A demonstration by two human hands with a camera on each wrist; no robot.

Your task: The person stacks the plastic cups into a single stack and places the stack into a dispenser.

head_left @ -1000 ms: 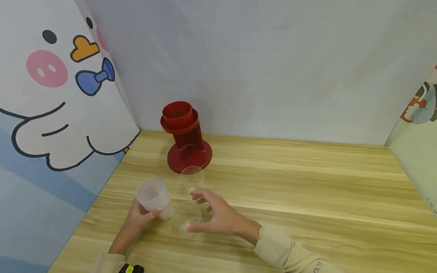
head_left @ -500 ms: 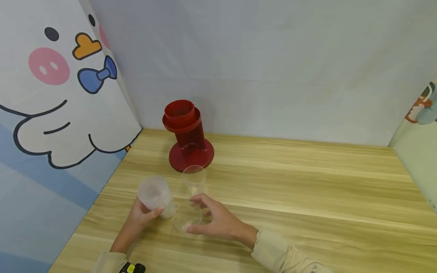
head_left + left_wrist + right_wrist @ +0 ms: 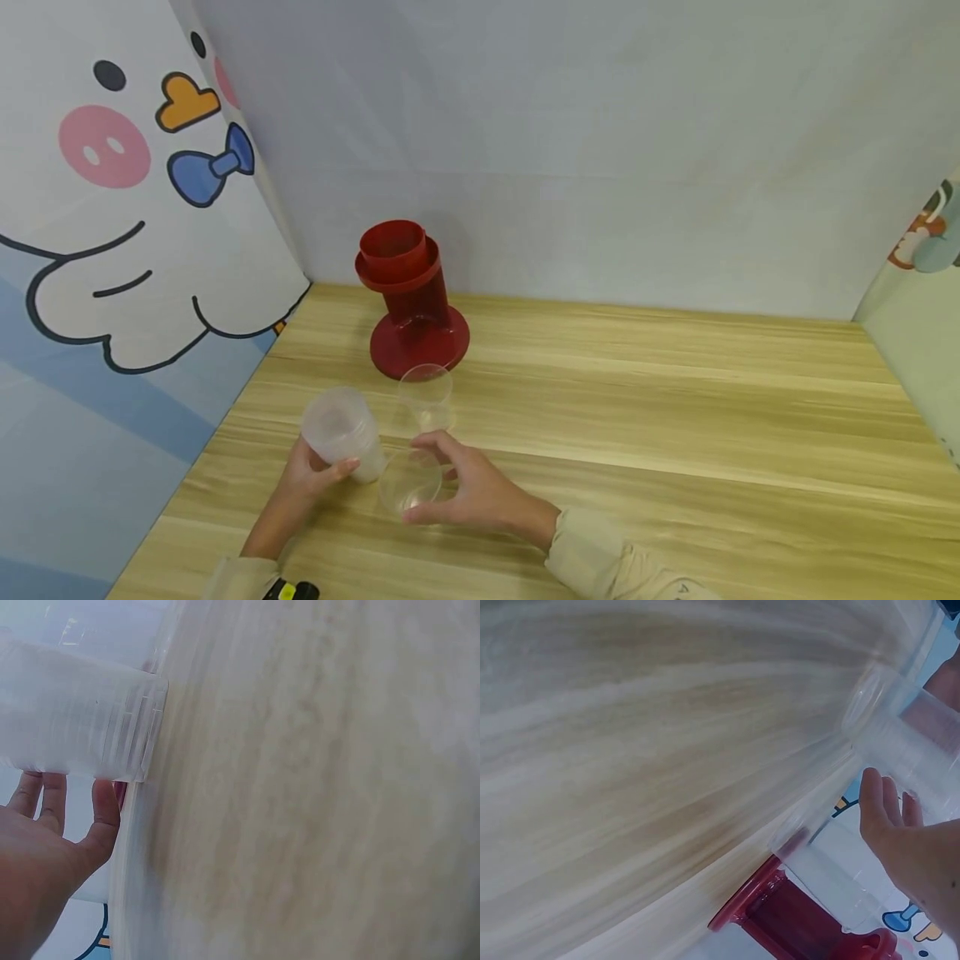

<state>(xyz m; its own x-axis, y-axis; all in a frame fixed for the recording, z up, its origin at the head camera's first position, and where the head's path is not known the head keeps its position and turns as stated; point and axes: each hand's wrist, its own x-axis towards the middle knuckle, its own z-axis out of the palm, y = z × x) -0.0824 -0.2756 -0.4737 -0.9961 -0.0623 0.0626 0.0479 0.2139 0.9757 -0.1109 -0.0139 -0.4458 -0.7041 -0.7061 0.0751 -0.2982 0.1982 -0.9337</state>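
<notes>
A frosted-looking stack of clear plastic cups (image 3: 339, 425) stands on the wooden table at the left. My left hand (image 3: 306, 475) holds it from the side, thumb in front; the fingers behind are mostly hidden in the head view. The left wrist view shows fingertips against the stack (image 3: 75, 712). Just right of the stack, a single clear plastic cup (image 3: 408, 479) stands upright. Around it curl the thumb and fingers of my right hand (image 3: 476, 492). Another clear cup (image 3: 425, 398) stands behind, apart from both hands.
A red stand (image 3: 415, 312) with a round base and ring-shaped top sits at the back left, close behind the far cup. A pale wall (image 3: 562, 150) closes off the back. Wooden table (image 3: 675, 400) stretches to the right. A cartoon-printed sheet (image 3: 150, 292) lines the left side.
My right hand's fingers have closed in on the single cup, and both have shifted slightly towards me. The left hand and the stack have stayed about where they were.
</notes>
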